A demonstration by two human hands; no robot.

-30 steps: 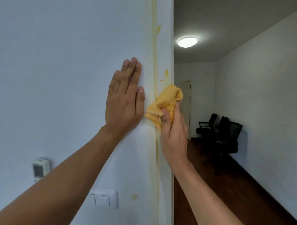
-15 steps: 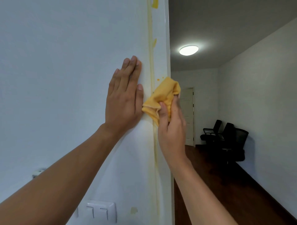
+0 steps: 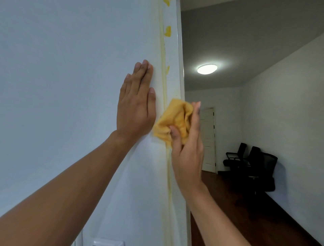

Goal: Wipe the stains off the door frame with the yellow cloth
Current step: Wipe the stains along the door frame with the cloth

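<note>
yellow cloth (image 3: 175,121): bunched up, pressed against the door frame about mid-height in view, just right of the left hand, covering part of the yellow streak.
right hand (image 3: 187,158): gripped the cloth from the right side; thumb lay across the front of the cloth, fingers (image 3: 196,114) pointed up behind it, close together, clamping the fabric against the frame.
door frame (image 3: 173,52): white vertical strip, ran top to bottom of view between the wall and the open doorway.
stains: 1 long pale yellow streak (image 3: 164,79) ran down the frame's left edge, above and below the cloth; 3 brighter yellow blobs above the cloth, 1 at the very top edge of view (image 3: 166,2), 1 lower (image 3: 168,31), 1 smaller one nearer the cloth (image 3: 167,69).
left hand (image 3: 136,105): flat on the wall, palm down, fingers straight and pressed together pointing up, thumb alongside near the streak; held nothing, just beside the cloth but contact with it unclear.
wall (image 3: 70,70): plain white, left of the frame.
switch plate (image 3: 108,243): white, only the top showed at the bottom edge, on the wall below the left forearm.
room beyond doorway: ceiling light (image 3: 207,69) was on; white door (image 3: 207,140) at the far end; black office chairs (image 3: 254,166) stood against the right wall on a dark wood floor (image 3: 245,219).
</note>
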